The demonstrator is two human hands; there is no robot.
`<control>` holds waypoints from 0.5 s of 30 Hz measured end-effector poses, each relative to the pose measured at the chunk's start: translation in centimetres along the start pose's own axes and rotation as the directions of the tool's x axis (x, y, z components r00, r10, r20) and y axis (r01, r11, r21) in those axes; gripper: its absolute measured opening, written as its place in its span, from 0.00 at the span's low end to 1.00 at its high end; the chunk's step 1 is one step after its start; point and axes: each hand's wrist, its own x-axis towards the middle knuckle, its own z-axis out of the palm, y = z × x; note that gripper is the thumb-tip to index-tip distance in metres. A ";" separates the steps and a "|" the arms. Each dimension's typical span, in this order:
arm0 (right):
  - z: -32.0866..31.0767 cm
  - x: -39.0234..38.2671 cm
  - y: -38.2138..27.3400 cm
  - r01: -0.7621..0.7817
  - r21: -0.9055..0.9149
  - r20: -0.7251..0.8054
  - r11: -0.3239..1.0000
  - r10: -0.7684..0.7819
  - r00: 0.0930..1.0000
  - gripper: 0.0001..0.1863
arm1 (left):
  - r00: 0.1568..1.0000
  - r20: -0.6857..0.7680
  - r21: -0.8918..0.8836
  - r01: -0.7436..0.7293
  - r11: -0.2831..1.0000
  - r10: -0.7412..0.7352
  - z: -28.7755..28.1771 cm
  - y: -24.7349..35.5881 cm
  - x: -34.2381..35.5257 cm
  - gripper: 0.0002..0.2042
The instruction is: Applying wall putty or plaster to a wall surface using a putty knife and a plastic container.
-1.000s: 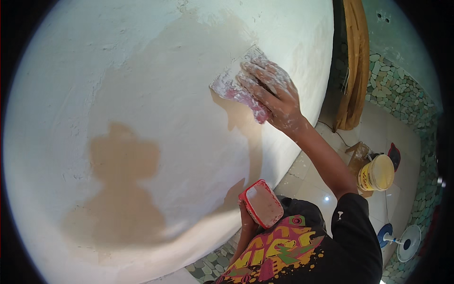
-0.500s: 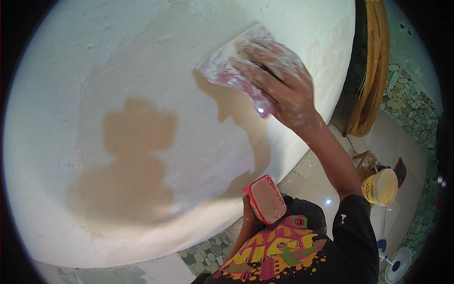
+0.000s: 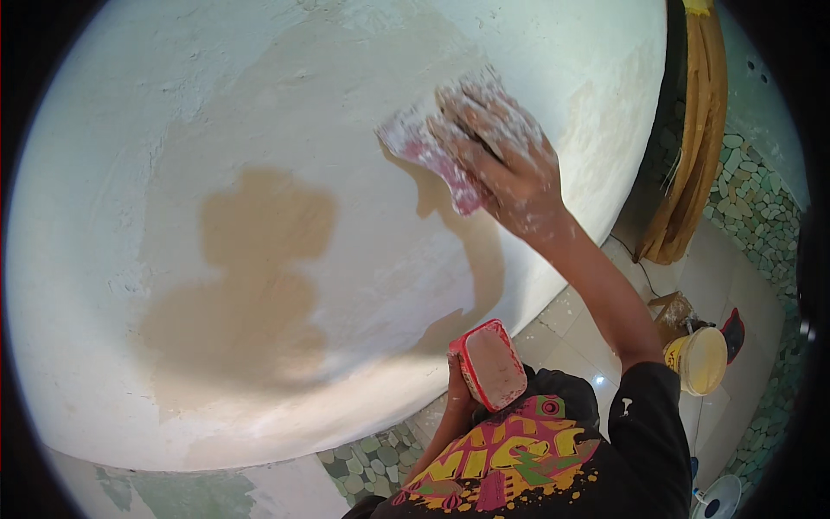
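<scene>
My right hand (image 3: pixel 512 163), smeared with white paste, grips a thin pinkish putty spreader (image 3: pixel 417 137). The spreader's far edge lies at or close to the curved white plastered wall (image 3: pixel 294 112); whether it touches cannot be told. Its blade is coated with white paste. Low in the middle, near my chest, my left hand (image 3: pixel 459 389) holds a rectangular red-rimmed tub (image 3: pixel 469 378) from its left side. Pale paste (image 3: pixel 491 362) is visible inside the tub. Most of the left fingers are hidden behind it.
On the tiled floor at right stand a yellow-and-white bucket (image 3: pixel 702 362) and a brown box (image 3: pixel 673 317), with a red-and-black item (image 3: pixel 735 334) beside them. A brown hanging cloth (image 3: pixel 699 147) is at upper right. A white fan (image 3: pixel 719 499) stands at lower right.
My right hand and the spreader have moved slightly downward across the wall. The view has tilted a little, and the shadows have shifted right. My left hand still holds the tub.
</scene>
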 end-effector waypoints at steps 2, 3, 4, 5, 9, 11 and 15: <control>-0.4 -1.3 -0.2 -0.043 -0.006 0.045 0.999 0.043 0.998 0.24 | 1.000 -0.014 0.014 -0.028 1.000 0.028 1.0 0.2 0.0 0.52; -0.6 -1.5 0.0 -0.049 -0.014 0.041 0.999 0.050 0.998 0.22 | 0.999 -0.017 0.013 -0.033 0.999 0.033 1.5 0.2 0.1 0.52; -0.7 -1.1 0.1 -0.047 -0.010 0.040 0.999 0.047 0.998 0.22 | 0.999 -0.004 0.006 -0.043 0.999 0.043 2.0 0.2 0.2 0.51; -1.0 -0.4 0.3 -0.052 -0.012 -0.006 0.999 0.051 0.999 0.22 | 0.999 0.008 -0.001 -0.053 0.999 0.053 2.3 0.2 0.3 0.51; 0.0 2.7 1.5 -0.017 -0.042 -0.083 0.999 0.014 0.996 0.23 | 0.998 -0.012 -0.017 -0.055 0.998 0.055 1.9 0.4 0.9 0.52; 1.1 2.2 1.9 0.020 -0.055 -0.073 0.998 -0.024 0.997 0.24 | 0.998 -0.037 -0.013 -0.055 0.998 0.054 2.5 0.8 0.4 0.52; -0.8 0.0 -1.2 -0.073 0.027 0.111 0.997 0.070 0.991 0.27 | 0.997 -0.009 -0.035 -0.075 0.997 0.075 1.5 1.4 -0.6 0.52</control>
